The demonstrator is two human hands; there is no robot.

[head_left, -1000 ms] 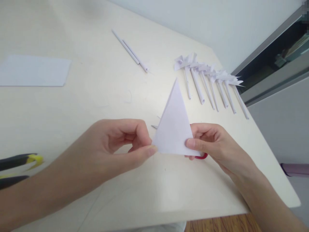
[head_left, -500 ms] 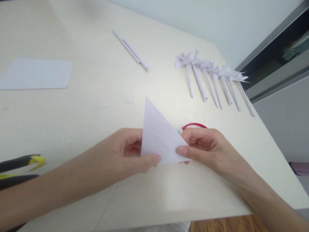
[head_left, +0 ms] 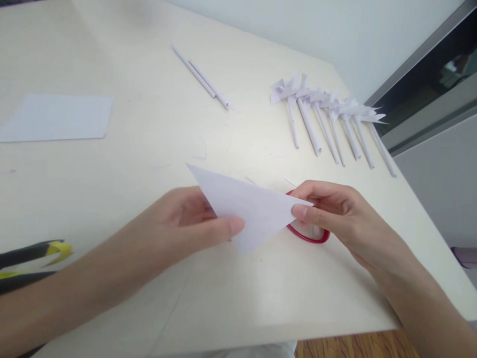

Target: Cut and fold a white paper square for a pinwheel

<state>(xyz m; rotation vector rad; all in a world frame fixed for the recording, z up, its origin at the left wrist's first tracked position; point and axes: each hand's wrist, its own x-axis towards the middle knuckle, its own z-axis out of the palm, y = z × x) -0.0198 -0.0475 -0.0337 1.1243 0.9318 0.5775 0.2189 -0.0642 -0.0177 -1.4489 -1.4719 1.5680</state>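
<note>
The left hand [head_left: 184, 223] and the right hand [head_left: 335, 214] hold a folded white paper triangle [head_left: 249, 206] between them, lifted a little above the pale table [head_left: 156, 134]. The left thumb and fingers pinch closed on its lower edge. The right thumb and forefinger are closed on its right corner. Its long point aims up and to the left. A red loop [head_left: 313, 237] lies on the table under the right hand, partly hidden by it. The tabletop is bare between the hands and its near edge. A row of rolled paper sticks with folded tops [head_left: 328, 124] lies close to the table's right edge. Two thin paper rolls [head_left: 201, 79] lie farther back, and a flat white sheet [head_left: 55, 118] lies well apart on the left.
</note>
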